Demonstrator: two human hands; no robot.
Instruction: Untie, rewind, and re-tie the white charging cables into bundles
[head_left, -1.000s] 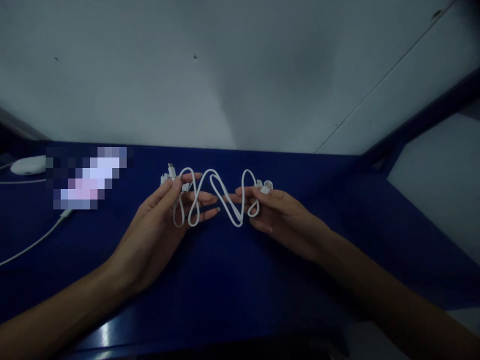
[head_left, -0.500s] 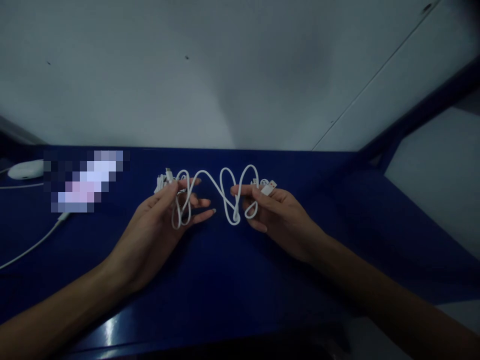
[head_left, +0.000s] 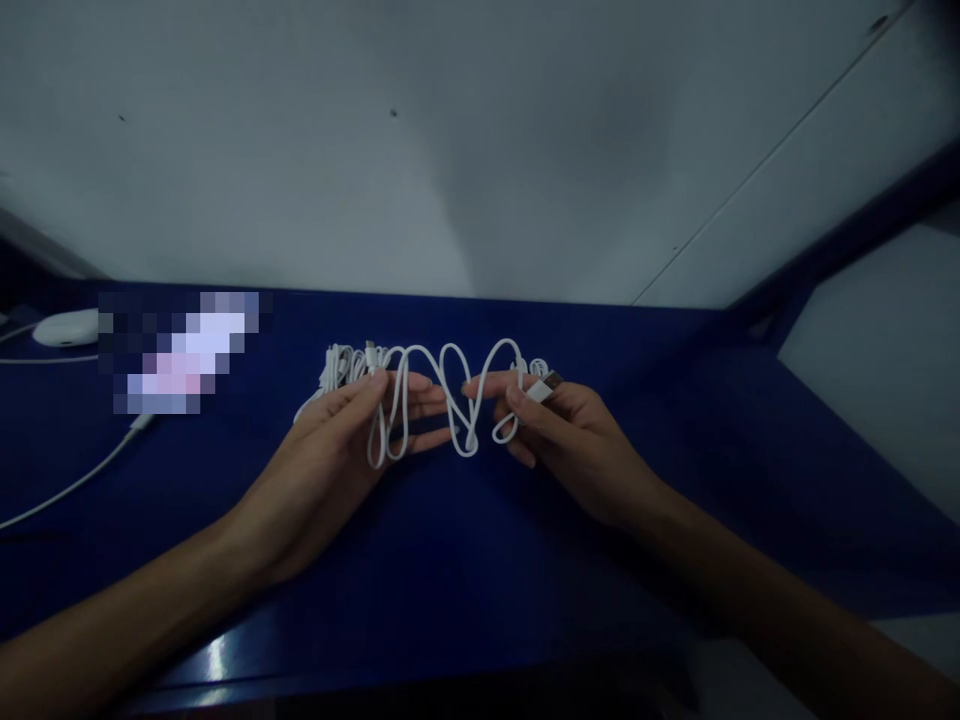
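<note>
One white cable (head_left: 471,442), looped, spans left hand (head_left: 322,445) and right hand (head_left: 583,440) above blue surface (head_left: 450,560). Both grips pinched on cable near plugs (head_left: 546,388). Mid-span loops cross; firm pinch, gentle, even tension advisable.

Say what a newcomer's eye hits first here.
The white cable, looping mid-picture between the left grip and right grip. Next, the bright pixelated patch on the left of the blue table. Then the bunched cords just beyond the left grip.
</note>
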